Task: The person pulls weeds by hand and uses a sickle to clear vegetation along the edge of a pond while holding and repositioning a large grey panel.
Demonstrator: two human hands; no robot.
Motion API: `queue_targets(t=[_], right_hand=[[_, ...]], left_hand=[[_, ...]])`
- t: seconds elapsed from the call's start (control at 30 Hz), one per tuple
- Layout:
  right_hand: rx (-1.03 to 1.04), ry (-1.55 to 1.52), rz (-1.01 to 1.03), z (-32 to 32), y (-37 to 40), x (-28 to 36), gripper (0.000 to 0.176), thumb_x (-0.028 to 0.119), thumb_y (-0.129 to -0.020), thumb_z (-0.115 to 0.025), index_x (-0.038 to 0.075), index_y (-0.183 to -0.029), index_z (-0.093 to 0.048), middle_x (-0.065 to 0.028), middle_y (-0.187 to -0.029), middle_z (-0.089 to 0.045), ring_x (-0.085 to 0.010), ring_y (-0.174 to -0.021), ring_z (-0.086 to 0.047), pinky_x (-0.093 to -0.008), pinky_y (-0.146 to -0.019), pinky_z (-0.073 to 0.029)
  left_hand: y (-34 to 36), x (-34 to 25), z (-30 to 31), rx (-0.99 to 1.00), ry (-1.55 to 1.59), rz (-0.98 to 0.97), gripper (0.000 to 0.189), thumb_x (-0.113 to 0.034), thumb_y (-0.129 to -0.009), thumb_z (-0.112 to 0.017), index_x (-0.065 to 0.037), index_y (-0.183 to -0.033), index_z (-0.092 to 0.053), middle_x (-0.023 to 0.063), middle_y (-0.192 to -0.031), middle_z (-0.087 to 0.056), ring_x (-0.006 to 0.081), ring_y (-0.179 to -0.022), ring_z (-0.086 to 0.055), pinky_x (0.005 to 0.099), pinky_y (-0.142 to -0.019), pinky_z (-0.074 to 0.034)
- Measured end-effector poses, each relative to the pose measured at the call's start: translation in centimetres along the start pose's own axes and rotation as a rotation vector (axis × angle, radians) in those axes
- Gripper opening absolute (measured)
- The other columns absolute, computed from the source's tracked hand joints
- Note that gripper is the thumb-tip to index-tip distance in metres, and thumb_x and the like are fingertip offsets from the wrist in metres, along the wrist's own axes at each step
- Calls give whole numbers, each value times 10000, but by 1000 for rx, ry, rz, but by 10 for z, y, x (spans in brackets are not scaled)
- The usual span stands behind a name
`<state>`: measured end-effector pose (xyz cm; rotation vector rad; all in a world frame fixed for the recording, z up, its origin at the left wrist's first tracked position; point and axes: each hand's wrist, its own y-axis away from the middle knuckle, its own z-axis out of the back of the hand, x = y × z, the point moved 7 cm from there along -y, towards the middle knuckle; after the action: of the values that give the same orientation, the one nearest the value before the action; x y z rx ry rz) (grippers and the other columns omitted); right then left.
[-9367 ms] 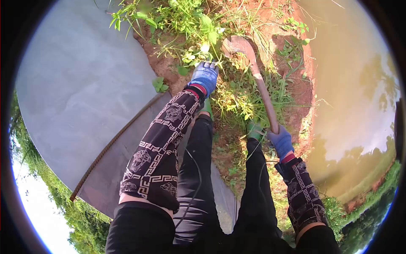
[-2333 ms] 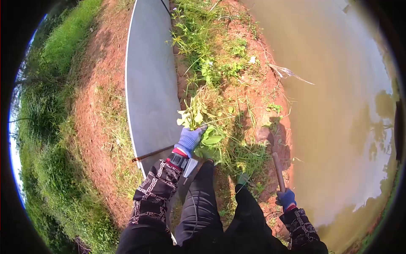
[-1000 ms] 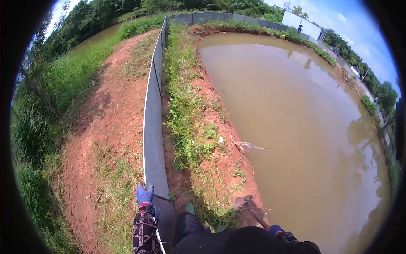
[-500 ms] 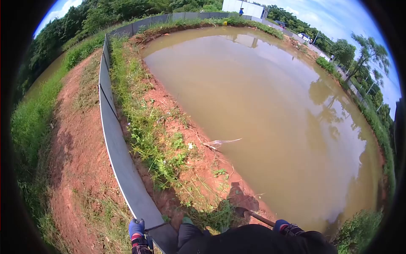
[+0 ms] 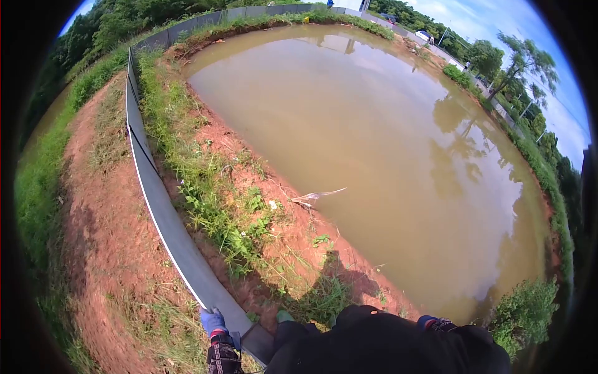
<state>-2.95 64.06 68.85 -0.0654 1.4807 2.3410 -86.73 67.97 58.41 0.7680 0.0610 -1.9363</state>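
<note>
My left hand (image 5: pixel 213 320), in a blue glove, is closed over the top edge of a long grey fence panel (image 5: pixel 187 258) at the lower left. My right hand (image 5: pixel 427 321), also gloved, shows only in part beside my dark clothing. Half a second ago it was wrapped round the wooden handle of a hoe; my body now hides the handle and most of the fingers. A green shoe (image 5: pixel 284 316) stands on the red soil between the fence and the pond bank.
A brown pond (image 5: pixel 361 149) fills the right side. Weeds (image 5: pixel 212 215) and a dry stalk (image 5: pixel 314 196) lie along its red bank. Left of the fence runs a dirt path (image 5: pixel 103 249). A bush (image 5: pixel 526 315) grows at the lower right. A person in blue (image 5: pixel 329 4) is far off.
My view has tilted down and shifted, so the pond sits higher and further left. The hoe has gone out of sight behind my body. My left hand remains on the panel edge.
</note>
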Motion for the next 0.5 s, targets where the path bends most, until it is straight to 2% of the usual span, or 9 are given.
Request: queue_targets(t=[0.03, 0.13, 0.27, 0.37, 0.5], right_hand=[[-2, -6, -3, 0, 9, 3, 366, 390, -882, -693, 34, -955, -738, -108, -761, -723, -229, -720, -720, -372, -669, -559], [-16, -4, -3, 2, 22, 9, 363, 393, -881, -693, 42, -956, -739, -112, -767, -722, -233, -728, -719, -375, -676, -558], [-33, 52, 25, 13, 15, 24, 358, 398, -880, -692, 52, -957, -741, -117, -775, -721, -238, -740, -718, -378, -684, -557], [-45, 89, 50, 31, 7, 45, 355, 402, -879, -692, 60, -958, -743, -120, -782, -719, -242, -749, -717, -380, -691, -556], [-45, 148, 92, 60, -7, 75, 351, 407, -877, -691, 70, -960, -745, -125, -790, -718, -248, -761, -716, -383, -699, -555]], left_hand=[[7, -10, 6, -27, -6, -40, 401, -134, -853, -656, -5, -1220, -560, 226, -1048, -674, 386, -989, -661, 441, -841, -513], [17, -20, 14, -50, 45, -74, 340, -123, -862, -634, 19, -1162, -561, 253, -1016, -666, 418, -963, -649, 460, -841, -508], [13, -9, 8, -67, 185, -66, 349, -97, -866, -620, 5, -1194, -560, 252, -1031, -663, 425, -968, -643, 469, -844, -502], [21, -22, 19, -155, 137, -92, 387, -90, -857, -621, -4, -1227, -554, 255, -1041, -659, 430, -981, -637, 480, -846, -497], [22, -25, 19, -103, 123, -61, 410, -81, -847, -625, 1, -1242, -549, 258, -1050, -658, 431, -993, -633, 485, -853, -493]])
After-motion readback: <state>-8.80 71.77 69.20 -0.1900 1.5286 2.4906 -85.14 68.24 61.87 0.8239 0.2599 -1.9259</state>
